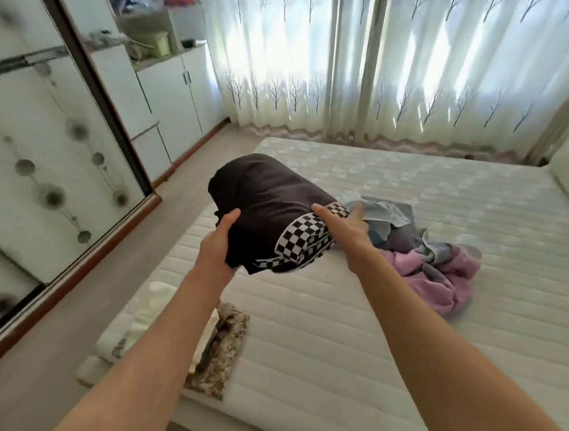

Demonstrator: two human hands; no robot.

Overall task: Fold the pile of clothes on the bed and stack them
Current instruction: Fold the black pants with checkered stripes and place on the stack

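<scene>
Folded black garment (263, 210) held up off the white mattress (404, 329), long axis running from the near right, by the hands, away to the far left, where its rounded fold bulges toward the cabinets (169, 102). Cloth is matt black with one black-and-white checkered band along the near right edge, plus a thinner checkered strip at the bottom hem. Left hand (220, 240) grips the near lower corner: thumb on top of the cloth, fingers curled under and out of sight. Right hand (344, 224) lies on the checkered band, fingers fairly straight and close together, pressing the fabric; whether the thumb wraps beneath cannot be told. Two hands, one garment between them. Just beyond the right fingertips, resting on the mattress: one loose heap (421, 251), at least three pieces — pale blue, grey, lilac fleece. Below the left forearm, near the bed edge: one small stack (219, 350), a floral brown piece and cream-white pieces, partly hidden by the arm. Tree-print curtains (358, 60) behind; mirrored wardrobe door (40, 159) at left.
</scene>
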